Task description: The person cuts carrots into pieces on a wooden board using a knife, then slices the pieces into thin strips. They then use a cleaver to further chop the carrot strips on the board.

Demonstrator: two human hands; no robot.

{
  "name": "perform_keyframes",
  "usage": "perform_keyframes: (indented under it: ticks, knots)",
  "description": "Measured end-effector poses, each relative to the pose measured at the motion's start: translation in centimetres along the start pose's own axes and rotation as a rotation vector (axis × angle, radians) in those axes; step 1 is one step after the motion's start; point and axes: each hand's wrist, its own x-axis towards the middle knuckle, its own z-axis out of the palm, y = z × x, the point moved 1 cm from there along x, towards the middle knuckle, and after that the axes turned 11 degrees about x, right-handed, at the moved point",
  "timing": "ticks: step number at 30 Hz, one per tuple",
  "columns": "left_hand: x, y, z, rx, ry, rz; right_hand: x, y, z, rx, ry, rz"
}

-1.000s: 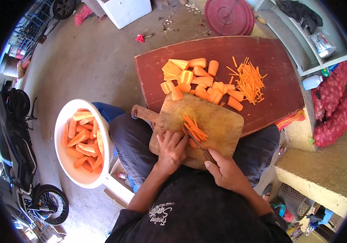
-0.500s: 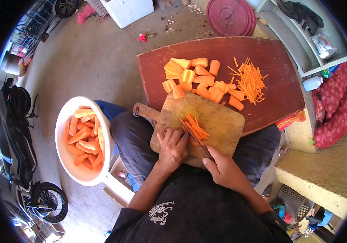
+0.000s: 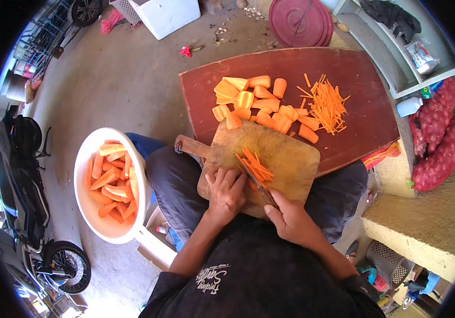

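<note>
A wooden cutting board [image 3: 286, 156] with a handle rests on my lap. My left hand [image 3: 226, 195] presses a carrot piece [image 3: 252, 185] down on the board's near side. My right hand [image 3: 289, 218] grips a knife [image 3: 256, 184] whose blade lies against that piece. Thin carrot strips [image 3: 255, 165] lie just beyond the blade. Behind the board, a dark red wooden table [image 3: 360, 100] carries carrot chunks [image 3: 254, 103] and a heap of cut strips [image 3: 327, 105].
A white bowl [image 3: 84, 159] of peeled carrot lengths stands at my left knee. Red mesh sacks [image 3: 439, 138] lean at the right by a concrete step. A round red lid [image 3: 300, 20] and a white box [image 3: 166, 13] lie on the floor beyond. A motorbike [image 3: 20, 175] is parked left.
The knife blade has moved slightly nearer my left hand's fingers, and a few more strips lie beside it. My left hand stays on the carrot piece.
</note>
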Motion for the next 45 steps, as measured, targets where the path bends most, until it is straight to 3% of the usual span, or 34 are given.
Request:
perform_keyframes:
  ticks: [2, 5, 11, 20, 26, 32, 35, 41, 45]
  knots:
    - [0.2, 0.0, 0.3, 0.026, 0.028, 0.021, 0.2, 1.6, 0.6, -0.06, 0.029, -0.096]
    - [-0.1, -0.1, 0.5, 0.022, 0.042, 0.03, 0.9, 1.1, 0.8, -0.116, -0.006, -0.02]
    - [-0.5, -0.3, 0.6, -0.012, 0.04, 0.011, -0.1, 0.3, 0.2, 0.05, 0.021, 0.001]
    - [-0.6, -0.5, 0.6, -0.037, 0.016, 0.013, 0.6, 1.6, 1.5, -0.257, 0.014, -0.065]
    - [-0.9, -0.7, 1.1, -0.041, 0.056, -0.01, -0.1, 1.5, 0.7, 0.019, 0.041, -0.037]
    - [-0.6, -0.4, 1.1, -0.007, 0.077, -0.031, -0.1, 1.5, 0.8, -0.054, 0.015, -0.042]
    - [-0.6, -0.5, 1.0, -0.004, 0.077, -0.032, 0.7, 1.2, 1.8, -0.252, 0.003, -0.031]
    - [-0.8, -0.5, 1.3, 0.011, 0.087, -0.031, 1.7, 2.9, 1.6, -0.127, 0.048, -0.128]
    - [-0.4, -0.2, 1.1, 0.006, 0.143, -0.059, 1.7, 3.2, -0.3, 0.216, 0.05, -0.146]
